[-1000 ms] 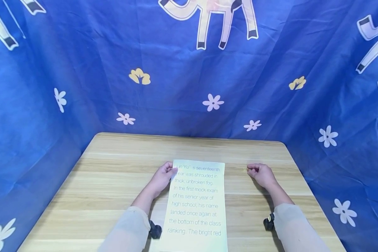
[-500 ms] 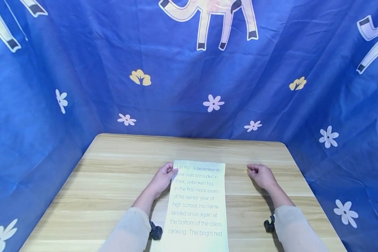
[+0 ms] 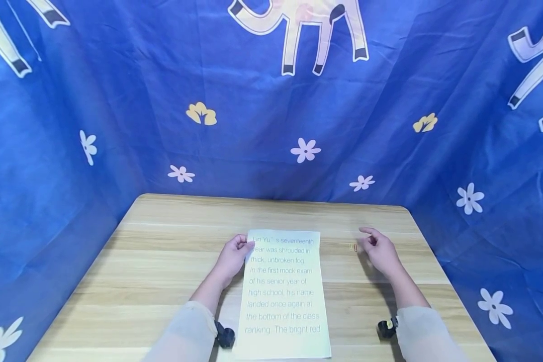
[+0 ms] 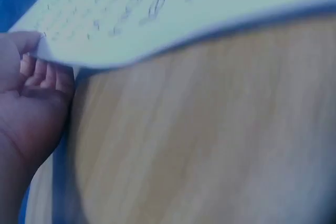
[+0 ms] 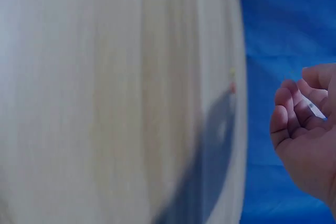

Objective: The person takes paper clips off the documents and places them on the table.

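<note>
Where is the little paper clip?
In the head view the paper clip lies on the wooden table, just right of the printed sheet and right beside the right hand.

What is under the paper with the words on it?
The wooden table lies under the printed sheet. The left hand pinches its top left corner, fingers curled beneath. Anything else under it is covered.

The tiny object [image 3: 354,247] beside the right hand [image 3: 380,253] is too small to identify.
</note>
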Motion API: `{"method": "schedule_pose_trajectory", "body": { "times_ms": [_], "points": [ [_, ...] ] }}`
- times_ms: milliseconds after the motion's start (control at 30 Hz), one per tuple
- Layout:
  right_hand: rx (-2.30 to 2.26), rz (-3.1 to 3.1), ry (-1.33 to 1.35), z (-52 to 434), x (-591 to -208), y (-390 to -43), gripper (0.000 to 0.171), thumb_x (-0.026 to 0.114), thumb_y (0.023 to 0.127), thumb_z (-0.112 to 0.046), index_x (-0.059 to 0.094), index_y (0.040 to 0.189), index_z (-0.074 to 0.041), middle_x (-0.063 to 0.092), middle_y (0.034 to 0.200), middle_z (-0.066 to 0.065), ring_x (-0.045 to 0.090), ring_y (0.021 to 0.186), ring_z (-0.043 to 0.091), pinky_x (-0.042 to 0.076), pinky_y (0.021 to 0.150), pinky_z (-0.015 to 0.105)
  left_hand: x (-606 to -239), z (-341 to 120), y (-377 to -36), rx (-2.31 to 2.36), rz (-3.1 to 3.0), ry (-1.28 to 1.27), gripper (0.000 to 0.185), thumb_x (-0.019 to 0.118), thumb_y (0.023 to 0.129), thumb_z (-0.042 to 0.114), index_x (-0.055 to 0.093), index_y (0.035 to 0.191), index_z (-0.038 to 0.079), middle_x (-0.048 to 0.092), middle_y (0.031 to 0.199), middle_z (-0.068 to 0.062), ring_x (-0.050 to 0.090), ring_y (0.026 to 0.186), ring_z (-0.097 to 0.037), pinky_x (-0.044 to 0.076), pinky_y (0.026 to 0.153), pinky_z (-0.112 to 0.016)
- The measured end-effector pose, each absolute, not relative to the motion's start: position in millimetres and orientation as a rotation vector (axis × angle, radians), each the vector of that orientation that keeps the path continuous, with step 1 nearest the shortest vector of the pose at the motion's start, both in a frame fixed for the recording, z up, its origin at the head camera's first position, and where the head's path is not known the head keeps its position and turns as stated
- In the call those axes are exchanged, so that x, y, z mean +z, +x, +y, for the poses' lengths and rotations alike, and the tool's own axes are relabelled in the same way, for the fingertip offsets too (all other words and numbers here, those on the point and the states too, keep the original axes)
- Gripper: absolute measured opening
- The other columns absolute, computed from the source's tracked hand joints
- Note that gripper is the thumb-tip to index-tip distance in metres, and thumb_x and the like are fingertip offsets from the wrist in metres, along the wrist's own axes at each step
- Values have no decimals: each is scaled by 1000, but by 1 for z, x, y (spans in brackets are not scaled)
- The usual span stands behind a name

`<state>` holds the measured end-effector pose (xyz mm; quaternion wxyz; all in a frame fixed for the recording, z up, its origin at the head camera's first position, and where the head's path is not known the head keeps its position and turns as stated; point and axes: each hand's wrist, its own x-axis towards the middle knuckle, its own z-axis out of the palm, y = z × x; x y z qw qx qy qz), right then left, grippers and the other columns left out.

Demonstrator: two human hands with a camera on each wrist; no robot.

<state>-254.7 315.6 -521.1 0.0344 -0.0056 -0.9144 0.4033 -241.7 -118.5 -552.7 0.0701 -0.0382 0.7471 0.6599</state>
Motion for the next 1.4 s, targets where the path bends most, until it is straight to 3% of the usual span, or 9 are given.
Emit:
{"method": "schedule_pose_trajectory", "body": {
  "times_ms": [200, 467, 700, 900, 1100, 1233, 1400],
  "points": [
    [1313, -2722, 23, 296, -502, -239, 38, 62, 108, -11, 64, 146, -7, 67, 99, 11, 55, 78, 9, 48, 72, 23, -544, -110, -244, 1772, 2511, -129, 14, 62, 109, 22, 63, 114, 8, 65, 103, -5, 59, 93, -19, 50, 89, -31],
    [1396, -2658, 103, 272, -488, -222, 32, 64, 108, -12, 69, 140, -9, 69, 99, 14, 57, 78, 5, 48, 71, 22, -538, -102, -255, 1473, 2807, -91, 13, 62, 108, 17, 63, 112, 5, 62, 100, -8, 59, 88, -19, 50, 81, -30],
    [1348, -2676, 142, 261, -484, -208, 27, 65, 108, -11, 72, 134, -11, 71, 101, 14, 58, 80, 6, 50, 74, 22, -536, -102, -260, 1302, 2885, -178, 11, 64, 106, 17, 66, 110, 7, 68, 94, -6, 63, 82, -21, 51, 76, -33],
    [1282, -2687, 220, 255, -480, -199, 28, 67, 106, -8, 73, 133, -9, 72, 97, 6, 59, 82, 7, 51, 76, 22, -537, -104, -261, 1182, 2926, -219, 13, 69, 104, 17, 69, 110, 6, 72, 94, -8, 65, 82, -23, 53, 74, -34],
    [1251, -2686, 264, 248, -479, -195, 27, 68, 105, -6, 74, 131, -11, 72, 95, 3, 59, 82, 7, 52, 76, 23, -536, -105, -263, 1112, 2976, -231, 25, 74, 100, 18, 65, 117, 2, 75, 103, -16, 70, 91, -29, 59, 81, -44],
    [1271, -2691, 274, 245, -482, -195, 27, 69, 105, -6, 74, 130, -12, 72, 95, 3, 60, 83, 8, 52, 76, 23, -535, -106, -263, 1081, 3001, -244, 22, 77, 98, 18, 64, 108, 3, 69, 100, -15, 66, 93, -31, 56, 86, -47],
    [1289, -2699, 267, 242, -485, -195, 27, 69, 105, -7, 74, 131, -11, 73, 97, 3, 60, 84, 8, 52, 77, 23, -535, -107, -263, 1092, 2964, -249, 13, 76, 99, 18, 69, 97, 7, 71, 92, -9, 65, 87, -26, 53, 80, -40]
  ]
}}
